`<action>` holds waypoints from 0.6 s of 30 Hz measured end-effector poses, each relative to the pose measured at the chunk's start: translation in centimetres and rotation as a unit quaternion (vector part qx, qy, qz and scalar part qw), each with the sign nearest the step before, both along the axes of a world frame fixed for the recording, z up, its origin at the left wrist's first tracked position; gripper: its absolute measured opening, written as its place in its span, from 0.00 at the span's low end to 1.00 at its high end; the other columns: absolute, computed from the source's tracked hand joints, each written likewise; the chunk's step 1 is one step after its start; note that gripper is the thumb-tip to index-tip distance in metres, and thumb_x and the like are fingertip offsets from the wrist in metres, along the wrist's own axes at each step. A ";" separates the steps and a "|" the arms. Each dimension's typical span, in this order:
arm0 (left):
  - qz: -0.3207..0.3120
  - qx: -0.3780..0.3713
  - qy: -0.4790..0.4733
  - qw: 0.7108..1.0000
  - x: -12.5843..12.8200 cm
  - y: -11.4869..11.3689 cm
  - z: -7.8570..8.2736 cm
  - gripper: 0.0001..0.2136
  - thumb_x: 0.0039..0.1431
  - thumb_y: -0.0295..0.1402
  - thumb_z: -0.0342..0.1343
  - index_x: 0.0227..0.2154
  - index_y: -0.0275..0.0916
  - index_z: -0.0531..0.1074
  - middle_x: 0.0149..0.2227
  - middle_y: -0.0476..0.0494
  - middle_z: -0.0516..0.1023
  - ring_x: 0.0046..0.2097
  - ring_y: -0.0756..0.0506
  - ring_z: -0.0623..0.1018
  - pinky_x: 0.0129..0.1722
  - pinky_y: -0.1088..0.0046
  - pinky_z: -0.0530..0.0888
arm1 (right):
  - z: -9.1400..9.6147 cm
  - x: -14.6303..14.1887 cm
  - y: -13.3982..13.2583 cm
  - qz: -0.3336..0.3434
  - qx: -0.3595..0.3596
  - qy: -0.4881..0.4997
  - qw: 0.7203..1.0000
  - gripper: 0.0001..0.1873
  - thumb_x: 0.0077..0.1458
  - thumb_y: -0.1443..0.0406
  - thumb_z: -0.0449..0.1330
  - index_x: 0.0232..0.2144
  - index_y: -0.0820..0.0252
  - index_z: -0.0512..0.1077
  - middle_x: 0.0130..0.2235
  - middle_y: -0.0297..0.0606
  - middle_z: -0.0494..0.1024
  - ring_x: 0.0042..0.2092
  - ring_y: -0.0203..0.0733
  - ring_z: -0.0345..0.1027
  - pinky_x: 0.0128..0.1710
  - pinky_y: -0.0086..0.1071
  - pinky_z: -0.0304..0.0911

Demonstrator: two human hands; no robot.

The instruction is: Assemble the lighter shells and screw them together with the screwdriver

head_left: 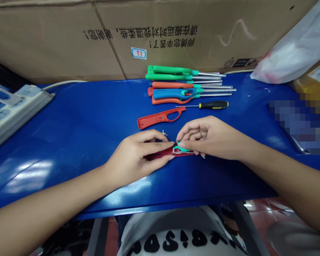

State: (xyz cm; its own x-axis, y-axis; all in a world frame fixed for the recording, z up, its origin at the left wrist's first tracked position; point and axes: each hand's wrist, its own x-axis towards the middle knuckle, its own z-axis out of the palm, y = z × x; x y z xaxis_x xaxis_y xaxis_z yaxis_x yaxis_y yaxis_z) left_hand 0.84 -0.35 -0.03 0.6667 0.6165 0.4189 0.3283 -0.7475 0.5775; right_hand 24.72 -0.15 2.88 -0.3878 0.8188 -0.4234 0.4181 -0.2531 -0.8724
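Note:
My left hand [138,153] grips the handle end of a dark red lighter shell half [165,153] lying on the blue table [82,124]. My right hand [208,137] pinches a small teal trigger piece [181,147] at the shell's front end. Its fingers are curled together. The other red shell half [160,118] lies loose just behind my hands, and a tiny metal part [164,133] lies on the table between it and them.
Several long-nosed lighters [181,83] in green, orange and blue lie in a row at the back, with a black-and-yellow screwdriver [208,105] before them. A power strip [10,106] sits at the left, cardboard boxes [122,35] behind, a plastic bag [296,49] at the right.

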 end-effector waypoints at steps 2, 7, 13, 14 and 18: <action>-0.002 0.002 0.021 1.000 0.0 0.0 -0.1 0.14 0.61 0.31 0.63 0.50 0.38 0.79 0.46 0.40 0.81 0.46 0.45 0.82 0.47 0.70 0.80 | 0.0 -0.1 0.0 -0.014 0.000 -0.010 1.000 0.07 0.50 0.68 0.67 0.34 0.62 0.76 0.24 0.31 0.73 0.24 0.31 0.67 0.19 0.23 0.66; -0.014 0.008 0.069 0.998 -0.1 0.1 -0.4 0.17 0.62 0.30 0.60 0.54 0.37 0.77 0.49 0.38 0.78 0.49 0.43 0.80 0.48 0.66 0.79 | -0.2 -0.1 0.1 -0.019 -0.001 -0.016 1.000 0.05 0.51 0.67 0.67 0.32 0.61 0.75 0.21 0.29 0.72 0.21 0.32 0.67 0.19 0.25 0.69; -0.043 -0.003 0.085 0.995 -0.1 0.2 -0.5 0.15 0.67 0.31 0.56 0.55 0.38 0.75 0.50 0.38 0.77 0.49 0.43 0.78 0.51 0.63 0.77 | -0.3 0.3 0.1 -0.001 -0.007 -0.016 1.000 0.09 0.49 0.63 0.69 0.31 0.61 0.74 0.20 0.28 0.71 0.21 0.31 0.66 0.18 0.24 0.67; -0.044 -0.004 0.088 0.995 -0.1 0.2 -0.5 0.15 0.68 0.32 0.56 0.55 0.38 0.75 0.50 0.38 0.77 0.49 0.43 0.78 0.51 0.63 0.77 | -0.3 0.3 0.1 0.001 -0.005 -0.018 1.000 0.09 0.49 0.63 0.69 0.30 0.60 0.74 0.20 0.28 0.71 0.21 0.31 0.66 0.18 0.24 0.67; -0.047 0.004 0.104 0.993 -0.1 0.2 -0.4 0.16 0.69 0.32 0.55 0.56 0.38 0.74 0.50 0.37 0.77 0.50 0.43 0.77 0.51 0.62 0.77 | -0.4 0.2 0.0 0.005 0.020 -0.046 0.999 0.08 0.51 0.63 0.68 0.31 0.60 0.73 0.20 0.28 0.72 0.20 0.32 0.67 0.19 0.25 0.67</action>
